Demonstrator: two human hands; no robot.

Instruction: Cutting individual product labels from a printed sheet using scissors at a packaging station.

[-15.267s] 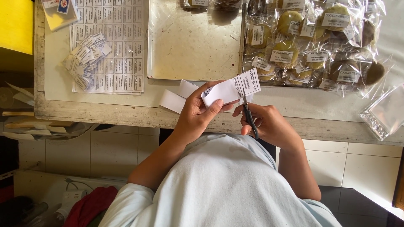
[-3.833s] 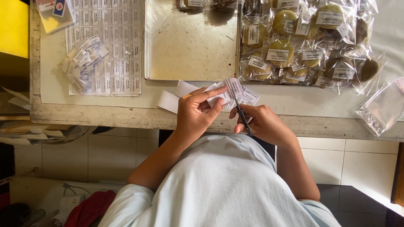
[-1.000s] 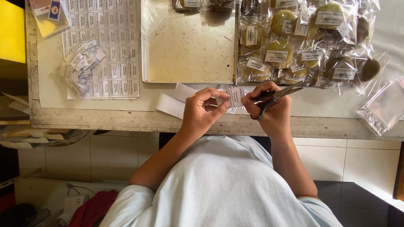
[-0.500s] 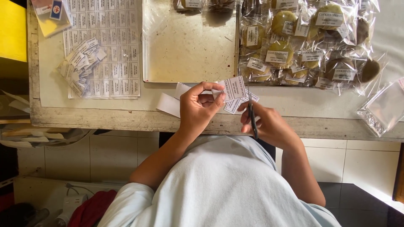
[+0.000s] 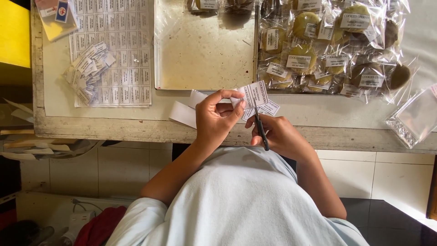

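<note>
My left hand (image 5: 217, 119) pinches a small strip of paper labels (image 5: 256, 97) between thumb and forefinger, held just above the near edge of the surface (image 5: 114, 128); my right hand (image 5: 280, 136) is closed around the handles of the scissors (image 5: 261, 130), the blades pointing up into the strip from below; whether the blades are parted or shut I cannot tell, since the paper hides the tips. Half a second ago the strip stood the same way with the scissors under it; a second ago the scissors lay sideways, off to the right of my fingers, and the strip was low against the surface; so the blades have swung round and come back under the paper, which I read as being mid-cut on another label. White backing scraps (image 5: 183, 114) lie by my left wrist at the near edge; a full printed sheet (image 5: 123, 54) sits at the far left corner with a heap of cut labels (image 5: 87, 70) on its left side; a metal tray (image 5: 205, 50) is in the middle at the far edge; bagged cookies (image 5: 327, 45) fill the far right; empty clear bags (image 5: 416, 119) rest at the right edge.
</note>
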